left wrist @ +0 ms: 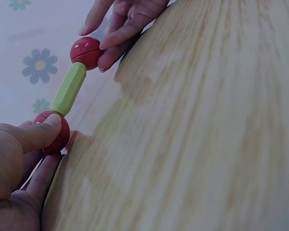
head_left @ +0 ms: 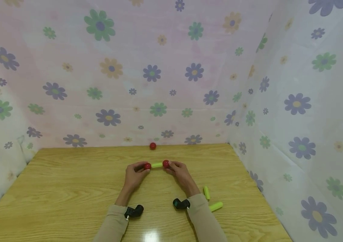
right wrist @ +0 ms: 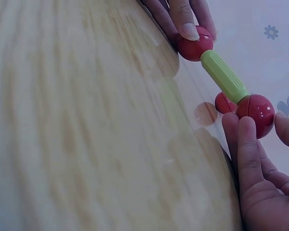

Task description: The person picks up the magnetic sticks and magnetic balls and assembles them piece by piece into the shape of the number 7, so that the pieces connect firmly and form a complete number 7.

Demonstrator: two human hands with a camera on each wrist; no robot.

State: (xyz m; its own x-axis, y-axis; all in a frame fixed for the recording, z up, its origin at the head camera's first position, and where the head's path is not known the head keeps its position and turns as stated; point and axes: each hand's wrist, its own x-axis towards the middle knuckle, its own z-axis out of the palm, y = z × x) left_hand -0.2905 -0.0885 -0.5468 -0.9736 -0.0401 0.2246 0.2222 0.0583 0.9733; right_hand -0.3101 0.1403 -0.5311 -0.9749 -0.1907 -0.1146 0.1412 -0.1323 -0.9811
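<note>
A light-green ribbed rod joins two red balls, one at each end, low over the table in the middle of the head view. My left hand pinches the left red ball, thumb on top and fingers beneath. At the other end, my right hand holds the right red ball between thumb and fingertips. The ball's glossy surface and seam show plainly in the right wrist view. Between the hands the rod is uncovered along its length.
A third red ball sits at the table's back edge. Two loose green rods lie beside my right forearm, one partly hidden by the sleeve. Flower-patterned cloth hangs behind and at both sides of the wooden table.
</note>
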